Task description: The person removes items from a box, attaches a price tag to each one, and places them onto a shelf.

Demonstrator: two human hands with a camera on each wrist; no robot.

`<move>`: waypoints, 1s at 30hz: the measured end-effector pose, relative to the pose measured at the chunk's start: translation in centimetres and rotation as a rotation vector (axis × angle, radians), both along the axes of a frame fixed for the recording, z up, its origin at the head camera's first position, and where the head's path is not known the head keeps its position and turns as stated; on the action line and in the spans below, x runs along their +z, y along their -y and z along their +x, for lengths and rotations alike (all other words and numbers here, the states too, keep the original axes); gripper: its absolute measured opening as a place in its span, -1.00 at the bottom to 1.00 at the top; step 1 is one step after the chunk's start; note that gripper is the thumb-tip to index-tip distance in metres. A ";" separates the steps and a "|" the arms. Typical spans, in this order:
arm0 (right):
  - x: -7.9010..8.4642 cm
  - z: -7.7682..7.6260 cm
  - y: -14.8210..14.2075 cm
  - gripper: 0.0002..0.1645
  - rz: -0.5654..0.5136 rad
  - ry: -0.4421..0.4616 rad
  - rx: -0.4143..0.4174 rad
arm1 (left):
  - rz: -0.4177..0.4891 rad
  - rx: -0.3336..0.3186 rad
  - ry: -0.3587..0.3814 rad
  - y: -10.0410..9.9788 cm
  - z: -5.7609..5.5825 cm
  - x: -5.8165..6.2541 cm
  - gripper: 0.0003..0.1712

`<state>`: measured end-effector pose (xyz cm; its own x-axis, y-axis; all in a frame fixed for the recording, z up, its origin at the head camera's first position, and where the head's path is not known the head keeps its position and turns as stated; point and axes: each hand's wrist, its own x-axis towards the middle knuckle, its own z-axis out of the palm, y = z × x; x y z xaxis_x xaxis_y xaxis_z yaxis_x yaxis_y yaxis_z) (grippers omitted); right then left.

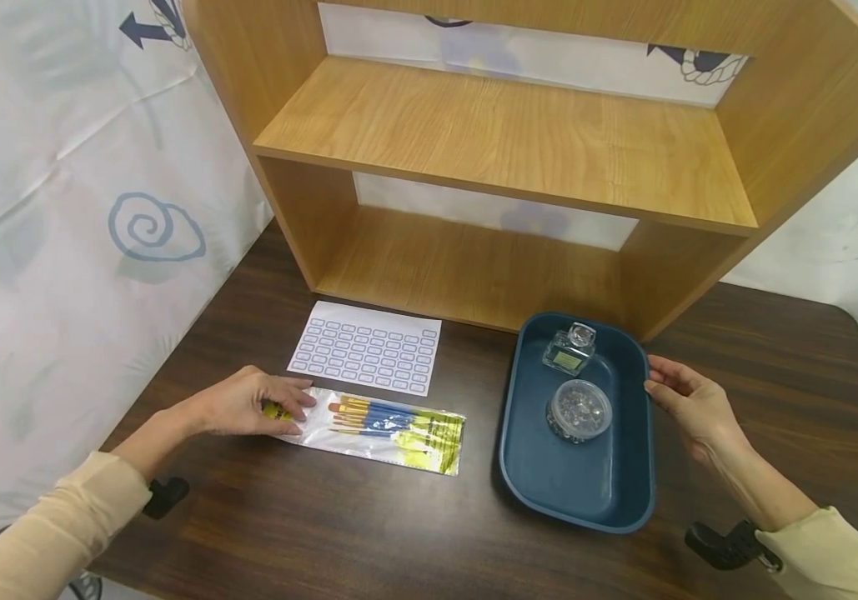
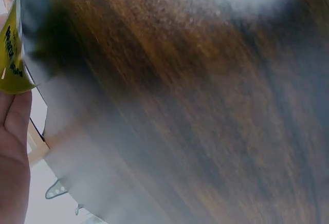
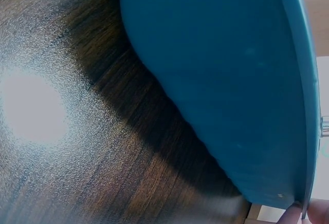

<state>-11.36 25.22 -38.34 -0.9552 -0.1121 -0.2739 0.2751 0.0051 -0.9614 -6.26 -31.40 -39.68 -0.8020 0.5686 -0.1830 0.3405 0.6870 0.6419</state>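
In the head view my left hand pinches the left end of a clear packet of paintbrushes; the brushes have blue handles. The packet's yellow end shows against the fingers in the left wrist view, slightly raised from the table. On the other side, my right hand grips the right rim of a dark blue plastic tray, thumb and fingers on either side of it. Inside the tray lie a glass perfume bottle and a round clear tub with small pieces in it. The tray's outer wall fills much of the right wrist view.
A white sheet of blue-outlined labels lies just behind the packet. A wooden shelf unit stands at the back of the dark wood table, close to the tray's far end. Patterned white cloth hangs around the table.
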 end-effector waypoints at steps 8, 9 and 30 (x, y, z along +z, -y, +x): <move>-0.1 0.0 0.0 -0.65 0.001 -0.016 -0.003 | 0.027 0.106 -0.051 0.1 -0.3 -0.3 -0.76; -0.1 0.0 0.0 -0.65 0.001 -0.018 -0.004 | 0.027 0.136 -0.068 0.2 -0.4 -0.3 -0.78; 0.3 0.0 -0.1 -0.67 -0.013 -0.004 -0.004 | 0.020 0.719 -0.139 -0.5 -6.4 -1.7 -0.43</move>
<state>-11.38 25.35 -38.07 -0.9568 -0.1115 -0.2687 0.2712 -0.0082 -0.9625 -12.70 -30.89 -41.36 -0.9933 -0.1051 -0.0479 -0.1113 0.7600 0.6403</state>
